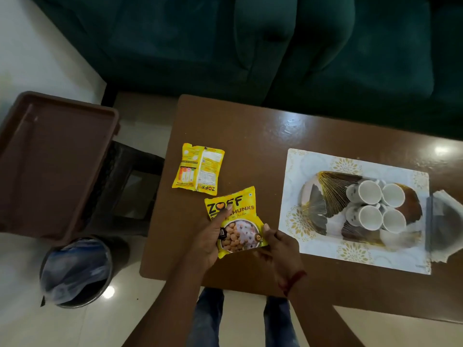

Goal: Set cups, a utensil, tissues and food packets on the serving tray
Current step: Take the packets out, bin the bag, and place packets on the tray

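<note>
A yellow food packet [236, 216] with a snack picture is held just above the brown table [250, 131] by both hands. My left hand [206, 242] grips its left side, thumb on the front. My right hand [279, 249] pinches its lower right corner. A second yellow packet [198, 169] lies back side up on the table, just beyond the held one. To the right, a gold-and-white patterned tray [323, 191] sits on a white placemat [315, 249] and carries several white cups [369, 192]. A pale crumpled stack, perhaps tissues [444, 226], lies at the mat's right edge.
A large brown plastic tray [50, 159] rests on a dark stool [130, 176] left of the table. A lined round bin [75, 271] stands on the floor below it. A dark green sofa [250, 46] runs along the table's far side.
</note>
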